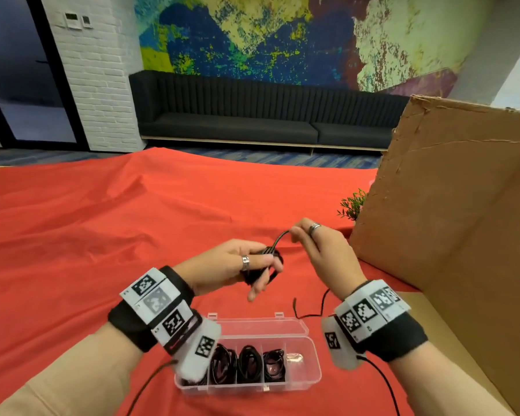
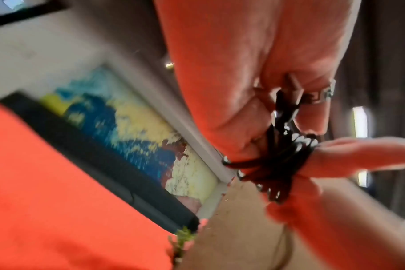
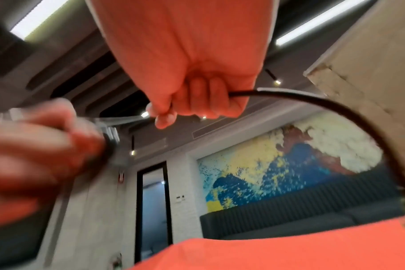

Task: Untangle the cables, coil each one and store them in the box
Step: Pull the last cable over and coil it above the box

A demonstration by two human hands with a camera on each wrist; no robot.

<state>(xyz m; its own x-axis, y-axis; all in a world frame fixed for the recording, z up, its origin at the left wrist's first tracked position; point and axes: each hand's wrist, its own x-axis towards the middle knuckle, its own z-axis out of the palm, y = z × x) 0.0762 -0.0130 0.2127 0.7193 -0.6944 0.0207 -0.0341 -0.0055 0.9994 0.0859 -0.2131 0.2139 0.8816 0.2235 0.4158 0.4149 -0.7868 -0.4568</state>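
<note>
L grip holds black cable coiled round fingers, R grip pinches its free end. Box at 6 w/ coils. Cardboard sheet at 3, plant behind.

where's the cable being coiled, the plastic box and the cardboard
cable (image 2: 287, 162), left wrist view, on the loops wound round the fingers
plastic box (image 1: 314, 366), head view, on its right wall
cardboard (image 1: 451, 205), head view, on its upright flap
</note>
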